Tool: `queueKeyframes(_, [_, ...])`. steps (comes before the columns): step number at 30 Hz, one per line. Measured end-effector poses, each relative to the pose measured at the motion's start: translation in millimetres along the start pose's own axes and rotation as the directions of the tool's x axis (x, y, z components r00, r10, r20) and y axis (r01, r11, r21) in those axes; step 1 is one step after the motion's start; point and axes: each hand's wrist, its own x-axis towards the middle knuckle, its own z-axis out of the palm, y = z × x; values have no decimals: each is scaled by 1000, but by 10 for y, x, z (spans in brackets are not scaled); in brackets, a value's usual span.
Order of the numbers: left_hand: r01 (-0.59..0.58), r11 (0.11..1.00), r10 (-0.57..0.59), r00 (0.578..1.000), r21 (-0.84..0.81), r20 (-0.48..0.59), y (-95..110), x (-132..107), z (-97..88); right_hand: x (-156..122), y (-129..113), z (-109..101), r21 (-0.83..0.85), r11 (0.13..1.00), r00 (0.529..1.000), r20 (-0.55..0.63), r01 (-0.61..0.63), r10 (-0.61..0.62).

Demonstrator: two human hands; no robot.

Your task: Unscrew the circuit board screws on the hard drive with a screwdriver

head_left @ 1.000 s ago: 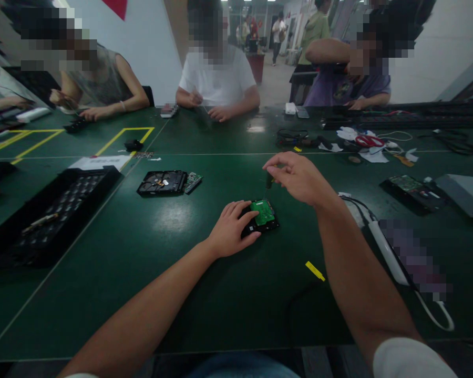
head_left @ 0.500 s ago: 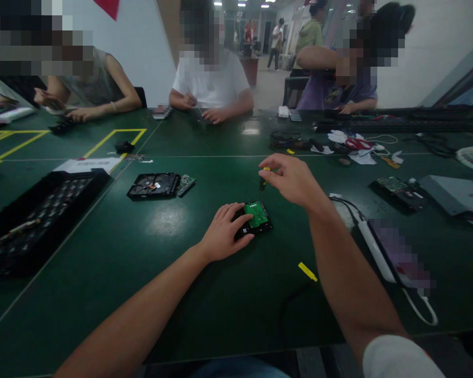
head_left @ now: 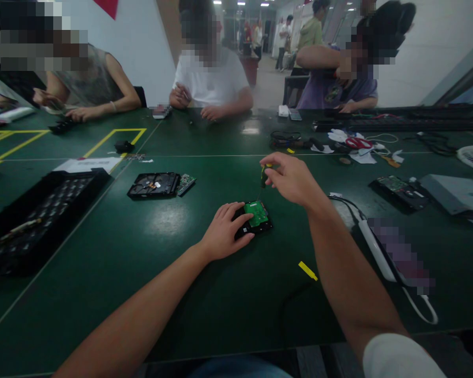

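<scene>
A small black hard drive with a green circuit board (head_left: 257,215) lies on the green table (head_left: 173,273) in front of me. My left hand (head_left: 223,231) rests on its left side, fingers curled over the edge and pressing it down. My right hand (head_left: 291,176) hovers just above and behind the drive, fingers pinched round a small screwdriver (head_left: 264,176) with a dark handle and a yellow tip. The screwdriver stands nearly upright over the board.
An opened hard drive (head_left: 154,185) with a loose board lies to the left, beside a black tray (head_left: 35,215). A yellow strip (head_left: 308,271) sits near my right arm. White cable and device (head_left: 382,252) lie to the right. Three people sit across the table.
My right hand has shifted slightly and turned the screwdriver more upright over the drive. My left hand has stayed on the drive. The view moved a little between the first frame and now.
</scene>
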Motion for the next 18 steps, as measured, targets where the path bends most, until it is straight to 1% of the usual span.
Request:
queueKeyframes(3, [1, 1000, -1, 1000, -2, -3, 5, 0, -4, 8, -8, 7, -24, 1000, 1000, 7, -8, 8])
queueKeyframes(7, [-1, 1000, 1, 1000, 18, 7, 7, 1, -4, 0, -55, -10, -59, 998, 1000, 13, 16, -16])
queueKeyframes(11, [2, 1000, -2, 1000, 6, -1, 3, -1, 7, -16, -87, -18, -26, 999, 1000, 11, 28, -28])
queueKeyframes(14, [5, 1000, -5, 1000, 4, -4, -1, -5, 15, -18, -89, -5, -12, 1000, 1000, 7, 14, -14])
queueKeyframes(18, [4, 1000, -4, 1000, 13, 4, -8, -9, 18, -4, -65, 2, -36, 999, 999, 23, 23, -22])
